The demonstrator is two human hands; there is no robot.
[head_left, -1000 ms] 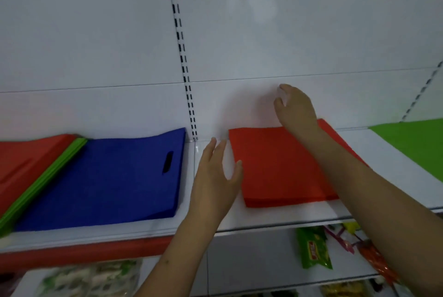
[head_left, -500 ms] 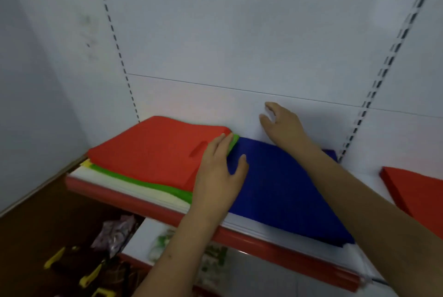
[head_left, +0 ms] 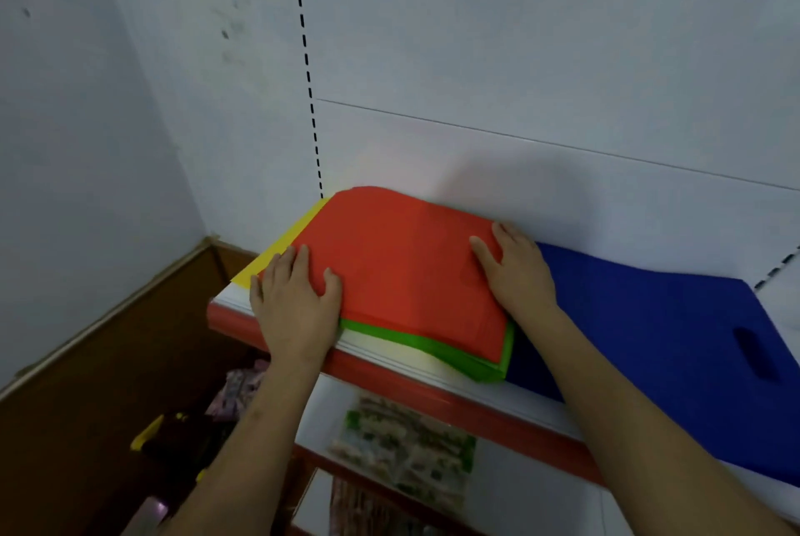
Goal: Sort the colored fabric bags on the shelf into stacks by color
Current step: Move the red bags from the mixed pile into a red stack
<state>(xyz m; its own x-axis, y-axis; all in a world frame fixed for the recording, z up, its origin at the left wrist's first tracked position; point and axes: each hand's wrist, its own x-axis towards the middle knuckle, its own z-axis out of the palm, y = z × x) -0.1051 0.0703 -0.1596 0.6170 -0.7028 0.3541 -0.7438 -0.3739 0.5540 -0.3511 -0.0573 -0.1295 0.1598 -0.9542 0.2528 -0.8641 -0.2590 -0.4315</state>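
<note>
With both hands already down on the mixed pile, the orange-red flat fabric bag (head_left: pixel 407 271) on top sits directly between them. Left hand (head_left: pixel 294 301) lies flat on its near-left corner, fingers spread and straight, thumb out across the fabric; part of the palm hangs over the shelf's red front edge (head_left: pixel 389 379). Right hand (head_left: pixel 515 271) rests on the bag's right edge, fingers extended toward the back wall, not visibly curled under anything. Whether either hand has a fingertip beneath the top layer, I can't tell.

Under the orange-red bag: a bright green fabric bag layer (head_left: pixel 459 356), peeking out along the near edge and near-right corner, between the two wrists. A yellow fabric sheet (head_left: pixel 277 254) sticks out past the left hand's fingertips, on the far-left side. So this pile is unsorted, at least three colours.

Key geometry: the bag's long axis seems to run roughly left-to-right, hand to hand, skewed a little relative to the shelf front. Each hand holds one end, neither is nearer overall. A dark blue fabric bag with a cut-out handle slot (head_left: pixel 658 340) lies just right of the right hand, touching the pile's right side and apparently running under it.

My read: next step is peeling the orange-red layer off. It's thin, floppy stuff, so expect the green layer to drag along.
</note>
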